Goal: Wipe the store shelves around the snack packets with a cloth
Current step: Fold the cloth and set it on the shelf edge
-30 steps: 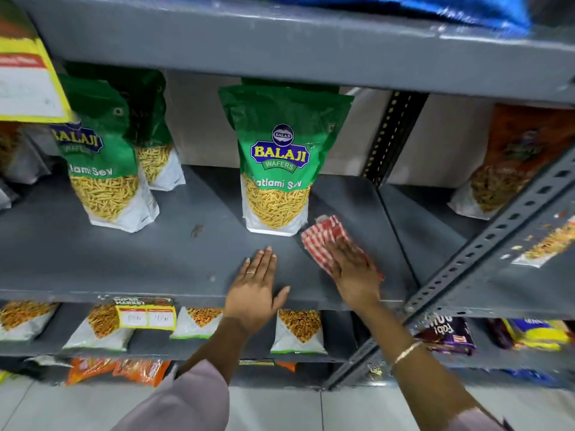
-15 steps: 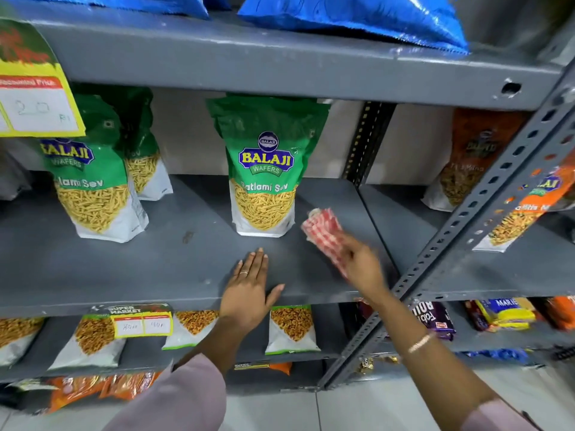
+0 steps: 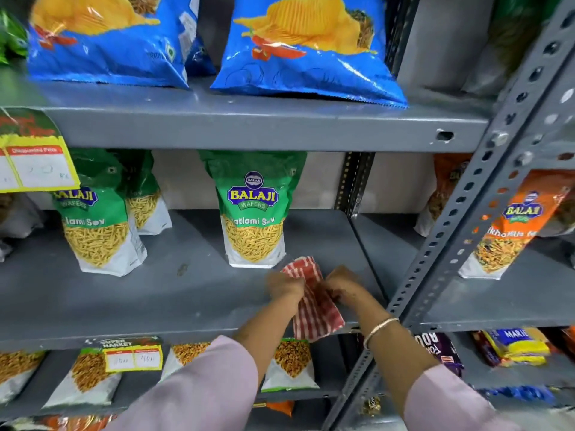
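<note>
Both hands, left hand (image 3: 284, 286) and right hand (image 3: 340, 286), are gripping the checked cloth (image 3: 314, 309) over the shelf (image 3: 155, 293) front edge, bare room leftward.

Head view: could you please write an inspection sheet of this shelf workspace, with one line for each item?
Surface: grey middle shelf, with a small dark mark on its bare part.
Job's things: checked cloth, red and white, at the shelf's front, its lower end over the front edge; green sev packet upright just behind it; second green packet upright further left.
Clutter: yellow price tag hanging from the shelf above.
Hands: left hand and right hand both grip the cloth; the fingers are blurred.
Cables: nothing seen.
Surroundings: blue chip bags on the shelf above; orange packet on the neighbouring shelf at right; perforated upright between the two bays.
</note>
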Tool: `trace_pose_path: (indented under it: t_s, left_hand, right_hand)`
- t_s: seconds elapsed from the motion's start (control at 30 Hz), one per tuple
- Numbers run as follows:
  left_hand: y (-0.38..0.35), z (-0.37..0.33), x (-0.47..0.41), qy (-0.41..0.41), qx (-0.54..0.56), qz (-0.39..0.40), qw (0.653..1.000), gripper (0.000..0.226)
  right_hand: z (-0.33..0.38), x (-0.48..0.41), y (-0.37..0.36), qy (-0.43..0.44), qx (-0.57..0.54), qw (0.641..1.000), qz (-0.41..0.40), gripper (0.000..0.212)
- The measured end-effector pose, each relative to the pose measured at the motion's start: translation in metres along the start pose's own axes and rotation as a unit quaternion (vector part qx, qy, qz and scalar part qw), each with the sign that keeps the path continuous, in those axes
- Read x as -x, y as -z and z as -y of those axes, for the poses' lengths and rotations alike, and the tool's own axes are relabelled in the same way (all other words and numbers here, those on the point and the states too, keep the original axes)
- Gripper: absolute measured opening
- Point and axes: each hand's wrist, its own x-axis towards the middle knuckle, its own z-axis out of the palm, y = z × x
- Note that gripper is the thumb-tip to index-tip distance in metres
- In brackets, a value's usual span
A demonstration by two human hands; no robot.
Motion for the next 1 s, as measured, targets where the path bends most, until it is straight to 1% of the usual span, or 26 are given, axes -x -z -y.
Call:
trace_pose_path:
  t_s: [0.07, 0.1, 0.2, 0.23, 0.3, 0.37, 0.43, 0.5, 0.57, 0.67, 0.83, 1.0]
  left_hand:
    - [-0.001, 0.0, -0.008, 0.067, 0.061, 0.038, 0.995, 0.044]
    - [0.002, 0.003, -0.012, 0.08, 0.076, 0.056, 0.992, 0.041]
    - [0.02, 0.008, -0.014, 0.084, 0.117, 0.099, 0.985, 0.011]
    - [0.028, 0.008, -0.011, 0.08, 0.14, 0.118, 0.98, 0.011]
    - [0.048, 0.004, -0.005, 0.072, 0.18, 0.167, 0.967, 0.014]
    - [0.07, 0.001, -0.004, 0.086, 0.23, 0.234, 0.941, 0.005]
    - [0.098, 0.001, -0.003, 0.089, 0.264, 0.288, 0.916, 0.008]
    - [0.132, 0.006, -0.006, 0.08, 0.275, 0.313, 0.906, 0.009]
    - [0.172, 0.013, -0.005, 0.074, 0.264, 0.334, 0.902, 0.009]
    - [0.243, 0.024, -0.005, 0.049, 0.23, 0.346, 0.908, 0.01]
    - [0.377, 0.032, 0.011, -0.025, 0.14, 0.403, 0.904, 0.014]
    - [0.501, 0.015, 0.029, -0.078, 0.065, 0.4, 0.911, 0.018]
  right_hand:
    - [-0.002, -0.001, 0.0, -0.01, -0.071, 0.997, 0.037, 0.033]
    - [-0.003, -0.001, 0.001, -0.012, -0.11, 0.992, 0.057, 0.033]
    - [-0.003, 0.007, 0.006, -0.006, -0.236, 0.963, 0.13, 0.02]
    - [-0.001, 0.012, 0.008, 0.003, -0.261, 0.953, 0.152, 0.015]
    - [0.005, 0.023, 0.007, 0.023, -0.29, 0.94, 0.179, 0.012]
    - [0.013, 0.034, 0.003, 0.04, -0.304, 0.933, 0.189, 0.012]
    - [0.024, 0.048, -0.005, 0.059, -0.321, 0.924, 0.201, 0.014]
    - [0.039, 0.064, -0.019, 0.083, -0.335, 0.915, 0.207, 0.015]
    - [0.06, 0.091, -0.041, 0.104, -0.34, 0.911, 0.211, 0.013]
    - [0.102, 0.136, -0.084, 0.128, -0.339, 0.904, 0.228, 0.014]
    - [0.179, 0.211, -0.149, 0.166, -0.305, 0.899, 0.269, 0.018]
    - [0.255, 0.276, -0.198, 0.224, -0.267, 0.9, 0.26, 0.02]
